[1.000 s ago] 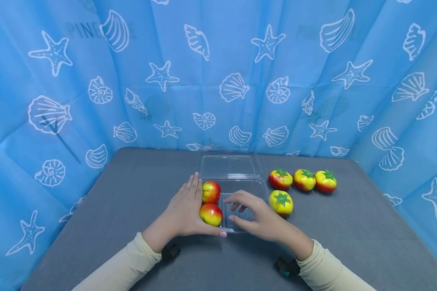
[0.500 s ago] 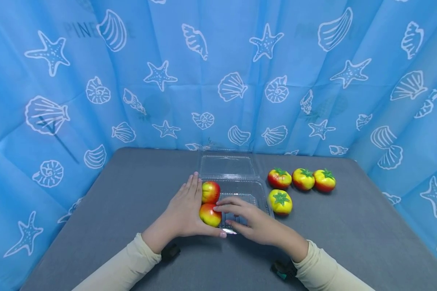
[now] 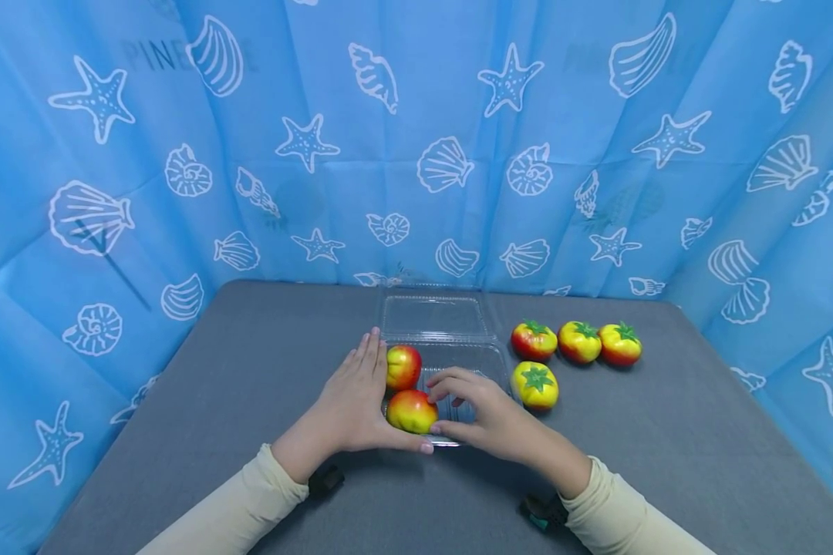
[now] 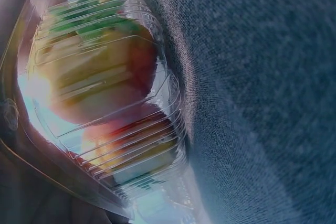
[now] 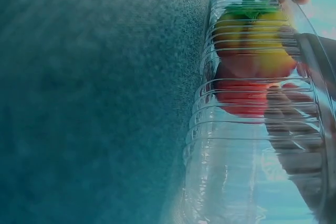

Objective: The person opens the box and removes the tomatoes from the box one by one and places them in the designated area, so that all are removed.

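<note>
Two red-and-yellow toy tomatoes lie in the left part of an open clear plastic clamshell box: a back tomato and a front tomato. My left hand rests along the box's left side, fingers straight and thumb stretched along its front edge. My right hand reaches into the box, its curled fingertips and thumb gripping the right side of the front tomato. Green leaves on the front tomato show through the ribbed wall in the right wrist view. The left wrist view shows both tomatoes through the plastic.
Right of the box stand more toy tomatoes: one close to its side and a row of three farther back. The box's lid lies folded back toward the blue shell-print curtain. Grey cloth covers the table.
My right hand first moved left to the front tomato, then back slightly right. The front tomato has shifted right and turned a little. My left hand has stayed in place.
</note>
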A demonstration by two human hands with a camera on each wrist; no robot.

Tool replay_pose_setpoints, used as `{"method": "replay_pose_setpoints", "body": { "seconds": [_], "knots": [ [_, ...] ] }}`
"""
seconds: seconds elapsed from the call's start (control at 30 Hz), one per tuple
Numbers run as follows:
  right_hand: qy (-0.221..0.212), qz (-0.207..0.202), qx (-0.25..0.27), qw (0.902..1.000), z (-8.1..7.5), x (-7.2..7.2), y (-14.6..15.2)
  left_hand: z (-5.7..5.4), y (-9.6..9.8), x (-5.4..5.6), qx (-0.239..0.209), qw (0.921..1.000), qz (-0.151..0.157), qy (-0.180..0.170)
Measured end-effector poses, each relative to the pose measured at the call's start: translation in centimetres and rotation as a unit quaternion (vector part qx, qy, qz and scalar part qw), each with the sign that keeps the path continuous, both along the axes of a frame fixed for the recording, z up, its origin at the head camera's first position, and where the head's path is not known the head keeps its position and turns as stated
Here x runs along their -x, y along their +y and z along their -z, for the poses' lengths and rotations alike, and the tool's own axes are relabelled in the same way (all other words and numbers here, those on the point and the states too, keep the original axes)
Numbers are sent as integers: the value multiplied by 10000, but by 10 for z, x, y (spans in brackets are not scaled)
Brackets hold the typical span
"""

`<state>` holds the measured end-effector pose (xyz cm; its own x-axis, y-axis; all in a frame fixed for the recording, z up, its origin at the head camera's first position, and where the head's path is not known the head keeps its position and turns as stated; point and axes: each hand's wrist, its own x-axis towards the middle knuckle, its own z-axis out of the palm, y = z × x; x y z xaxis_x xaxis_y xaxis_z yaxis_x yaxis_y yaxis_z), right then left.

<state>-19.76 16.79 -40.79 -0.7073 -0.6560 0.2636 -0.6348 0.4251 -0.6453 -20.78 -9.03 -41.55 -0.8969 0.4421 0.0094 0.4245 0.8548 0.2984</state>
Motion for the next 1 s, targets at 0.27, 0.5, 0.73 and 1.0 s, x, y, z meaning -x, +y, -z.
{"method": "replay_pose_setpoints", "body": {
  "seconds": [0.27,0.5,0.73,1.0],
  "knots": [
    [-172,-311,-250,9991,-2,0,2,-1,0,0,28,10000,37,-38],
    [-92,-329,-270,9990,0,1,2,-3,1,-1,38,10000,4,-46],
    [-259,-192,-232,9992,-1,1,3,-4,1,-2,74,9999,-16,-111],
    [-316,-185,-45,9993,-3,3,6,-4,1,-1,74,9999,-35,-123]
  ]
}}
